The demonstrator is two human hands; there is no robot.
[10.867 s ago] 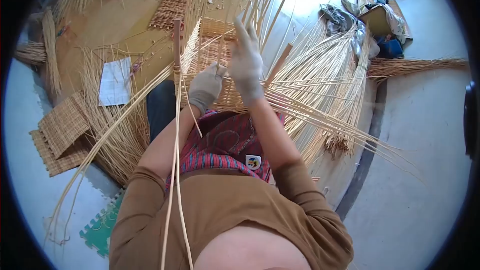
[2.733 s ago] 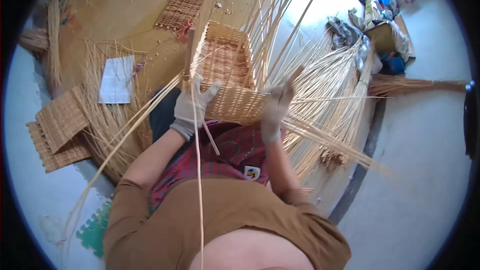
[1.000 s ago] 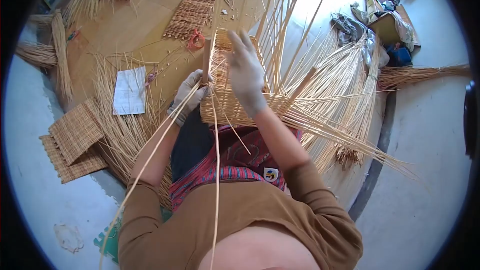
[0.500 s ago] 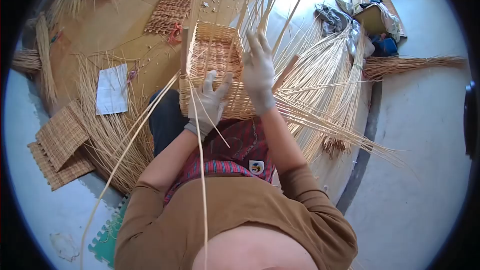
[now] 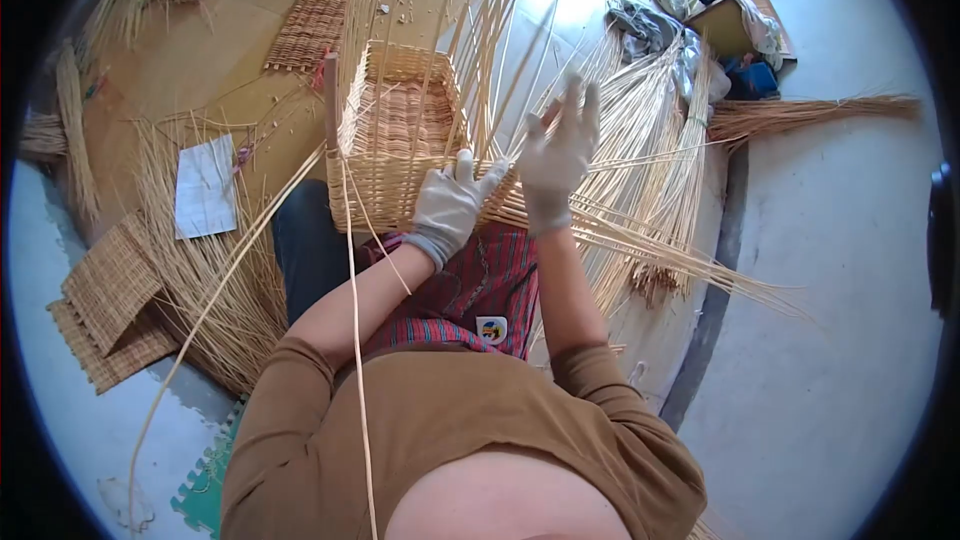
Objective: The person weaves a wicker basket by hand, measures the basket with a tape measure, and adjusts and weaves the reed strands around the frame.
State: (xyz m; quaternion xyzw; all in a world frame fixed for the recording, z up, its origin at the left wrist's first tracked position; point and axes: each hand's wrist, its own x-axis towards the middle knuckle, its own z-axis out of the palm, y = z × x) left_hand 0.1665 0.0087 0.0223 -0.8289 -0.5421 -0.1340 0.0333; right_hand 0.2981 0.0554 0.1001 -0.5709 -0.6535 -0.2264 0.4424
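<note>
A rectangular wicker basket (image 5: 390, 180) with long upright stakes (image 5: 500, 30) sits before me, its woven floor visible inside. In a pale glove, my left hand (image 5: 447, 205) grips the basket's front wall by the right corner, with thumb and fingers near the rim. Just right of that corner, my right hand (image 5: 558, 155) is raised, gloved and open, fingers apart, off the basket wall. Loose weaving strands (image 5: 650, 245) run out to the right below it. A long strand (image 5: 358, 360) hangs from the left front corner toward me.
Woven panels (image 5: 115, 285) lie at the left beside a heap of cane with a white sheet (image 5: 206, 187) on top. Another woven mat (image 5: 313, 15) is at the back. Bundled cane (image 5: 640, 130) spreads on the right, near a box of odds and ends (image 5: 725, 25).
My right hand has moved right, away from the basket's right wall. My left hand has shifted along the front wall to the right corner. The basket appears farther left in view.
</note>
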